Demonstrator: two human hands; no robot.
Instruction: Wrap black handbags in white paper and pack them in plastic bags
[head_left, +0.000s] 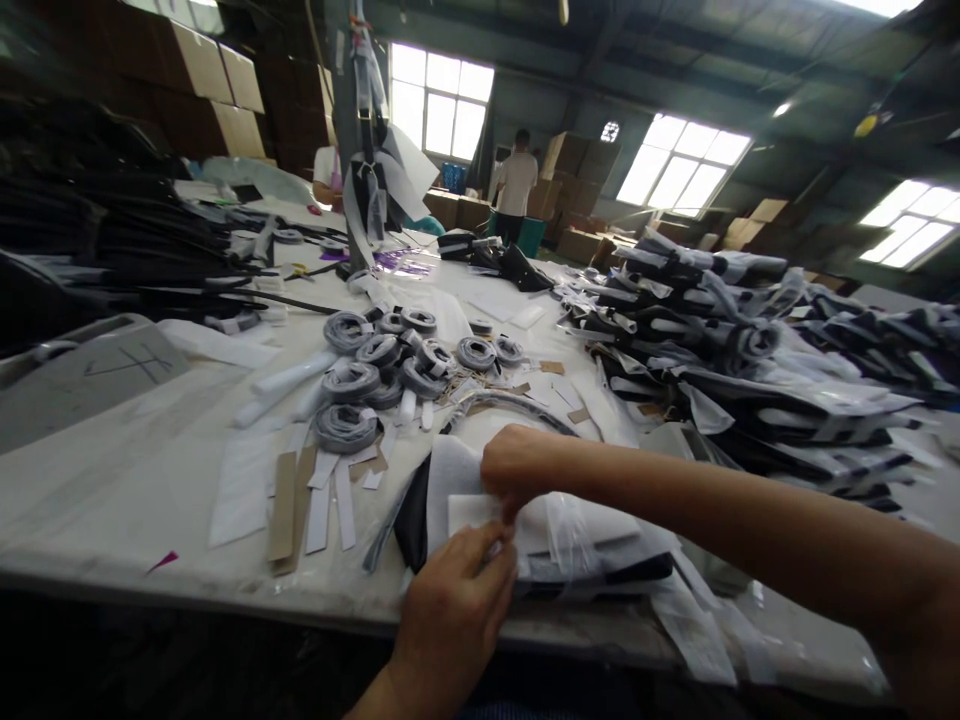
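In front of me, close to the table's front edge, lies a black bag point(411, 525) mostly covered by white wrapping sheets point(454, 462). A piece of clear plastic point(568, 535) lies across its right part. A handle in clear wrap point(517, 397) arches out on the far side. My left hand point(459, 592) is closed in a pinch at the near left of the bag. Over the white sheets, my right hand point(517, 468) curls down with its fingers closed, almost touching the left fingertips. What either hand grips is too small and hidden to make out.
Several rolled grey straps point(347, 425) lie beyond the bag, with cardboard strips point(283, 505) to the left. A tall pile of wrapped black bags point(780, 400) stands at right. A grey bin point(90, 375) is at left. A post point(341, 130) rises mid-table; a person point(517, 180) stands far back.
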